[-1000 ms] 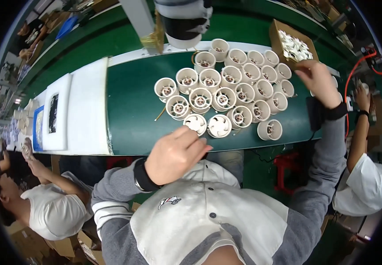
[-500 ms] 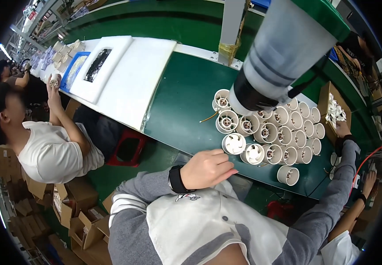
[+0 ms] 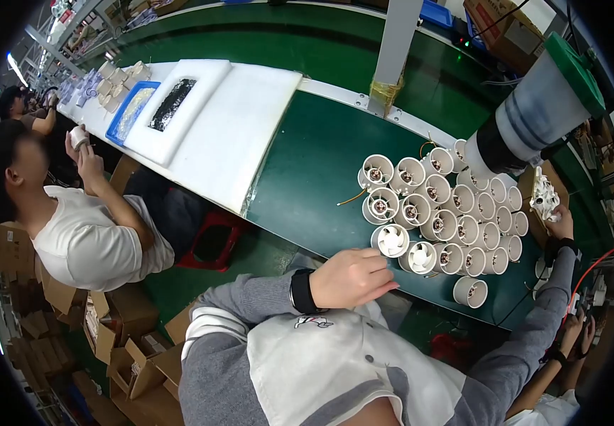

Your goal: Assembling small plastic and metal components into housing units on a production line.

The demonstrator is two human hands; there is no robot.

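Observation:
My left hand [image 3: 353,278] is held at the near edge of the green table, its fingers curled together; whatever they may hold is hidden. Just beyond it stand two white cups with white fan blades in them, one cup [image 3: 392,241] on the left and another cup [image 3: 420,258] beside it. My right hand [image 3: 561,224] reaches to a cardboard box [image 3: 557,174] at the right, among white fan blades [image 3: 545,195]; its fingertips are hidden there. Several cups without blades [image 3: 438,225] stand packed together, with small motors and spokes visible inside.
A hanging grey canister [image 3: 534,106] with a green lid reaches over the far cups. One cup [image 3: 470,292] stands apart near the front edge. White foam sheets [image 3: 243,106] lie to the left, where a co-worker [image 3: 101,234] holds a white part. A metal post [image 3: 396,50] rises behind.
The whole view has shifted, so the table sits further right and the canister looks smaller. Both my hands keep their places, left by the table edge, right at the box.

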